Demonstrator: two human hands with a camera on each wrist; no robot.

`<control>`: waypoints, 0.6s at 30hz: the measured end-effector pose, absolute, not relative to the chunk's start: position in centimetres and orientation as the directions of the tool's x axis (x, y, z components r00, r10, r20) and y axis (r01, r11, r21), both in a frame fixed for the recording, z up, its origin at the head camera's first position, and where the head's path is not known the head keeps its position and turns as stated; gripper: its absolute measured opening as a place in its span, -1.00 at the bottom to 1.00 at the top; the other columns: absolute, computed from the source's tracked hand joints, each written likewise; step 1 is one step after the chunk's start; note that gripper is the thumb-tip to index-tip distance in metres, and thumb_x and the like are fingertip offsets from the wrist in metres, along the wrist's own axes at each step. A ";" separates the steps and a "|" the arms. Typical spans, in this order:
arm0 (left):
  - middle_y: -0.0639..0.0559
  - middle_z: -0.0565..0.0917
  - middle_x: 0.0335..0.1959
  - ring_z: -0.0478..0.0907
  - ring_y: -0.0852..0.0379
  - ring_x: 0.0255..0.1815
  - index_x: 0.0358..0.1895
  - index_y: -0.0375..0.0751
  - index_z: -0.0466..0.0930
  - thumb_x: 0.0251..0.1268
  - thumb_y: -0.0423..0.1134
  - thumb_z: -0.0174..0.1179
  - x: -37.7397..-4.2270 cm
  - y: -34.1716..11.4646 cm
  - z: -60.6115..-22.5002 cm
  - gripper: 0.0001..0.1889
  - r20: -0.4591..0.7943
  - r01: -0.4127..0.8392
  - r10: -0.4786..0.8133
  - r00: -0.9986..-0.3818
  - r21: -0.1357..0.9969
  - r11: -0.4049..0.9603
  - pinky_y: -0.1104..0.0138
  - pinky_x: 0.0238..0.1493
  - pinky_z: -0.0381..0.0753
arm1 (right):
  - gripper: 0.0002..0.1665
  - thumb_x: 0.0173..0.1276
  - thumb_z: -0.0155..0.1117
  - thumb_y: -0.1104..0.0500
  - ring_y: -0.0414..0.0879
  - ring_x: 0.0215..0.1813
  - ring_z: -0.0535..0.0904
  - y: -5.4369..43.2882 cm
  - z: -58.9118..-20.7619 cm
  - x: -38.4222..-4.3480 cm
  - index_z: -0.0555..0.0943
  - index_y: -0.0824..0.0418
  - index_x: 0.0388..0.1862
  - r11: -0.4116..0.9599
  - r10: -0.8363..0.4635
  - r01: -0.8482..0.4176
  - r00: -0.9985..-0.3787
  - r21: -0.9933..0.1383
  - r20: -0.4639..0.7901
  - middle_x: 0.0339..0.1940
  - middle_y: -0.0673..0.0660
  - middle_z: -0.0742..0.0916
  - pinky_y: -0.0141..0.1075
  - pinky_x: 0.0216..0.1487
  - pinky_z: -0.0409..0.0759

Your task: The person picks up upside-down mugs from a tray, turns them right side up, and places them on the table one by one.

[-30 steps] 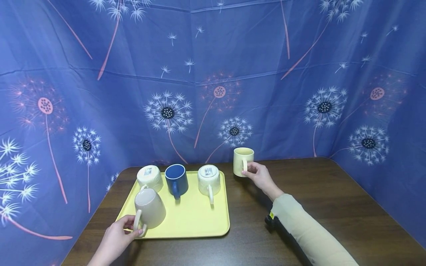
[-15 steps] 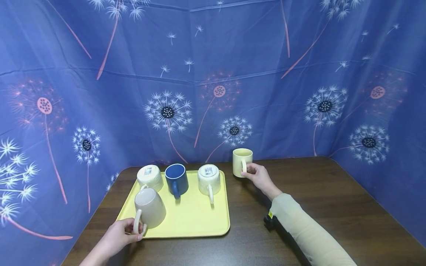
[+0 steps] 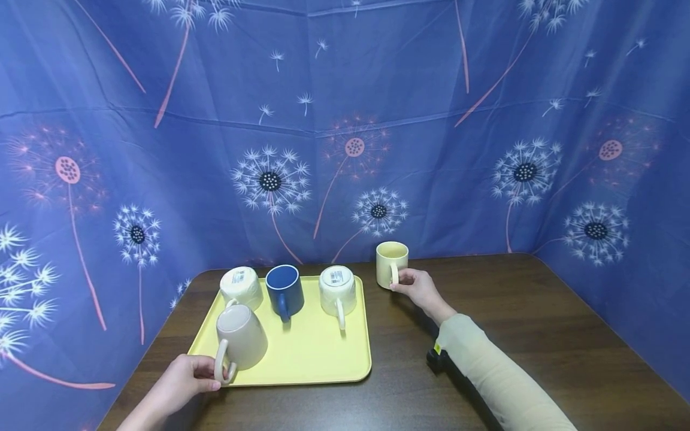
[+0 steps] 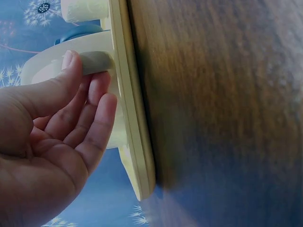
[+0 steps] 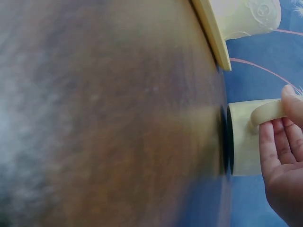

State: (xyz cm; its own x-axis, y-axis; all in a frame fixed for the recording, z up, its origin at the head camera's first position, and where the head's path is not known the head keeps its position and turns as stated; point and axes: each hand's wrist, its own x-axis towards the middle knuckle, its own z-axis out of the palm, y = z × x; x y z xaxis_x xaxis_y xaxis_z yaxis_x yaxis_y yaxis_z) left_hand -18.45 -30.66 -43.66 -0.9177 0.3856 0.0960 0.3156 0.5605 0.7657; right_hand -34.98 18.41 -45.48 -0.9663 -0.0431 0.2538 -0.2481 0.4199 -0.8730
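Note:
In the head view a beige mug (image 3: 242, 338) stands upside down on the front left of a yellow tray (image 3: 312, 365). My left hand (image 3: 185, 380) is at its handle (image 4: 97, 62), fingers loosely bent; the thumb tip overlaps the handle in the left wrist view. Right of the tray, my right hand (image 3: 423, 291) pinches the handle of an upright pale yellow mug (image 3: 389, 266) between thumb and fingers. Its base is at or close to the table; exact contact is hard to tell.
Along the tray's back are a white upturned mug (image 3: 241, 287), an upright dark blue mug (image 3: 284, 293) and another white upturned mug (image 3: 338, 290). A blue dandelion-print curtain (image 3: 453, 197) hangs behind the brown wooden table (image 3: 528, 317).
My left hand has drawn back slightly to the left from the beige mug's handle, while that mug stays in place. The yellow mug has shifted a little toward me with my right hand.

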 end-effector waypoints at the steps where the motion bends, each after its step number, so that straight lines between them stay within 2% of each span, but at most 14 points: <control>1: 0.00 0.72 -0.44 0.54 0.45 -0.39 -0.38 -0.35 0.66 -0.02 -0.39 0.34 -18.4 -30.7 -43.7 -0.89 0.101 0.316 0.380 -0.919 0.765 0.561 0.45 -0.41 0.53 | -0.78 0.03 0.47 0.32 -0.14 -0.28 0.59 18.4 -45.5 -34.9 0.66 0.34 -0.31 0.430 -0.044 -0.241 -0.968 -0.870 0.246 -0.33 0.17 0.74 -0.33 -0.20 0.52; 3: -0.04 0.73 -0.43 0.53 0.46 -0.39 -0.37 -0.36 0.67 -0.02 -0.35 0.34 -18.4 -30.7 -43.7 -0.86 0.095 0.304 0.367 -0.925 0.765 0.568 0.45 -0.41 0.52 | -0.77 0.01 0.48 0.31 -0.14 -0.29 0.58 18.4 -45.6 -34.8 0.67 0.33 -0.32 0.443 -0.042 -0.221 -0.973 -0.869 0.226 -0.37 0.14 0.74 -0.31 -0.19 0.50; 9: 0.00 0.73 -0.43 0.52 0.47 -0.39 -0.38 -0.38 0.68 -0.02 -0.35 0.34 -18.4 -30.6 -43.6 -0.85 0.082 0.272 0.334 -0.939 0.772 0.575 0.45 -0.41 0.54 | -0.78 -0.04 0.52 0.29 -0.16 -0.33 0.55 18.3 -45.8 -34.5 0.70 0.28 -0.38 0.495 -0.026 -0.195 -0.978 -0.847 0.209 -0.44 0.07 0.74 -0.28 -0.18 0.46; 18: 0.03 0.73 -0.46 0.49 0.48 -0.41 -0.39 -0.35 0.69 -0.05 -0.33 0.36 -18.3 -30.3 -43.5 -0.85 0.089 0.274 0.319 -0.944 0.748 0.604 0.46 -0.40 0.51 | -0.81 -0.01 0.49 0.28 -0.17 -0.31 0.61 18.1 -45.9 -34.1 0.68 0.29 -0.38 0.517 -0.035 -0.219 -0.971 -0.828 0.235 -0.39 0.12 0.75 -0.28 -0.17 0.52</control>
